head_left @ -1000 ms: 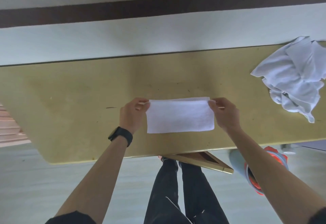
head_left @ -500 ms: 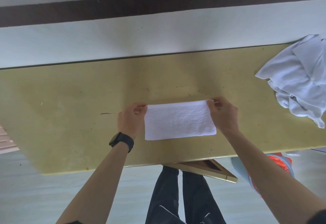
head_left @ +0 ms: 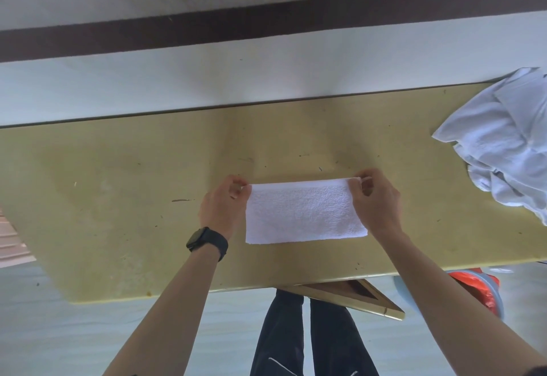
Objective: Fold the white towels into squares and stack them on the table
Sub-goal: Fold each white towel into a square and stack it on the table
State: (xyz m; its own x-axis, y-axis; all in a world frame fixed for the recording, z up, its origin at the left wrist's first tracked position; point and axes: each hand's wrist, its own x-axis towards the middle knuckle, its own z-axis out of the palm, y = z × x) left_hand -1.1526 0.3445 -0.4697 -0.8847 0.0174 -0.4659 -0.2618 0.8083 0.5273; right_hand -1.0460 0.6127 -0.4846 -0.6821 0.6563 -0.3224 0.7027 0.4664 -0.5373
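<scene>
A white towel (head_left: 302, 213), folded into a long rectangle, lies on the yellow-green table (head_left: 118, 198) near its front edge. My left hand (head_left: 222, 207) pinches the towel's far left corner. My right hand (head_left: 376, 201) pinches the far right corner. The far edge looks slightly lifted between my fingers while the near edge rests flat. A black watch sits on my left wrist.
A crumpled heap of white towels (head_left: 503, 144) lies at the table's right end. A white wall with a dark stripe runs behind the table. Below the front edge are a wooden frame (head_left: 349, 295), my dark trousers, and an orange and blue object (head_left: 473, 290) on the floor.
Both hands keep their pinch on the towel's far corners. The far edge has risen slightly. The view has shifted a little, moving the heap of towels further right in the picture.
</scene>
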